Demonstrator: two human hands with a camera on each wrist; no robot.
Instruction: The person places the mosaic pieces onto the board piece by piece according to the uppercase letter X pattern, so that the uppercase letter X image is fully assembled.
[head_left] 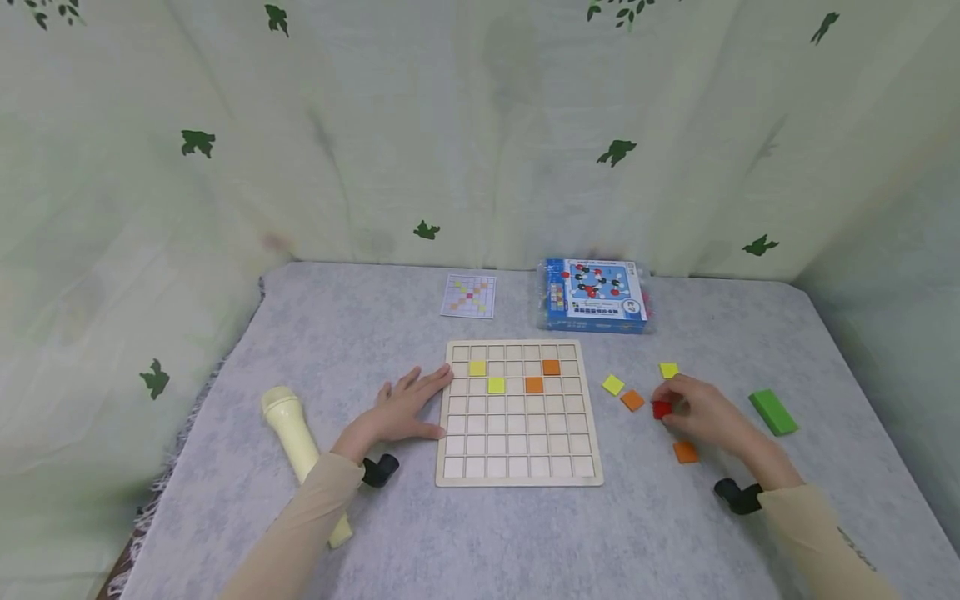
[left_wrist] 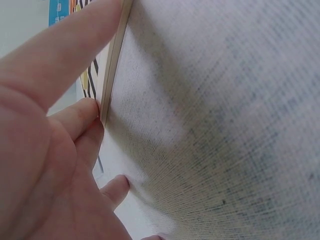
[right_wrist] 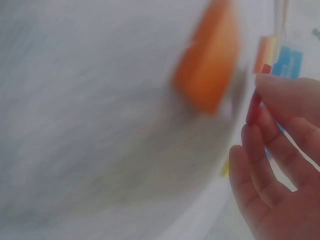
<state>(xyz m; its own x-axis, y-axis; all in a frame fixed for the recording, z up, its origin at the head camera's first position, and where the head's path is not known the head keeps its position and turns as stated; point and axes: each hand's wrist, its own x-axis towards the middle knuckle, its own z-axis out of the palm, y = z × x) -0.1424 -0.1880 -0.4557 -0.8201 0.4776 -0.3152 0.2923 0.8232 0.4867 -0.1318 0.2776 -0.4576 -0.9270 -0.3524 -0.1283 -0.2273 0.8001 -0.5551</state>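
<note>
Red tile: small red square tile (head_left: pixel 662 409), right of the pale wooden grid board (head_left: pixel 520 482), pinched between the right hand's (head_left: pixel 701 408) thumb and fingers; whether it touches the table (head_left: pixel 390 542) I cannot tell.
Left hand: spread flat and gripping nothing, the left hand (head_left: pixel 401 410) touches the board's left edge, apparently steadying it.
Step in hand: seemingly picking up the red tile; two yellow and two orange tiles already sit on the board.
Next move: likely calls for a firm pinch and a carry leftward to a bare cell of the board.
Box writing: the blue-and-white cardboard box (head_left: pixel 596 296) behind the board bears printed characters, too small to read.
Grid card: the small square printed card (head_left: pixel 468 297) behind the board shows no readable words.
Sleeve lettering: dark marks, illegible.
</note>
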